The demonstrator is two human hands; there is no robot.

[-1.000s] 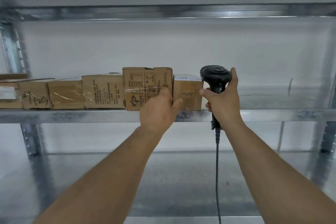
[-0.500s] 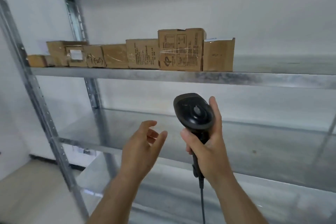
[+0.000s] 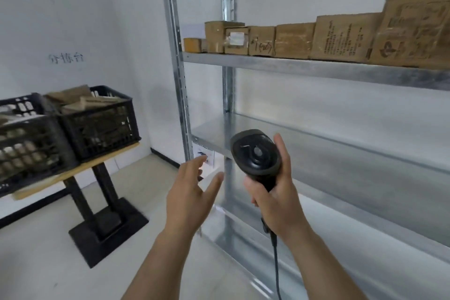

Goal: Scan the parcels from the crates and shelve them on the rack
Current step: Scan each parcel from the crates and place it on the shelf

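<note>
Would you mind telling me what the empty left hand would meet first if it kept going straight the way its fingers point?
The left hand points up and forward, toward the rack's front upright near the white label. That post is probably first, though depth is unclear; the crates lie well off to the left.

left grip (image 3: 188,198): bare, no glove | right grip (image 3: 276,198): bare | forearms unsleeved

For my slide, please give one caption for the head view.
Right hand grips the scanner, left hand open, parcels on the rack, crates at left.
</note>
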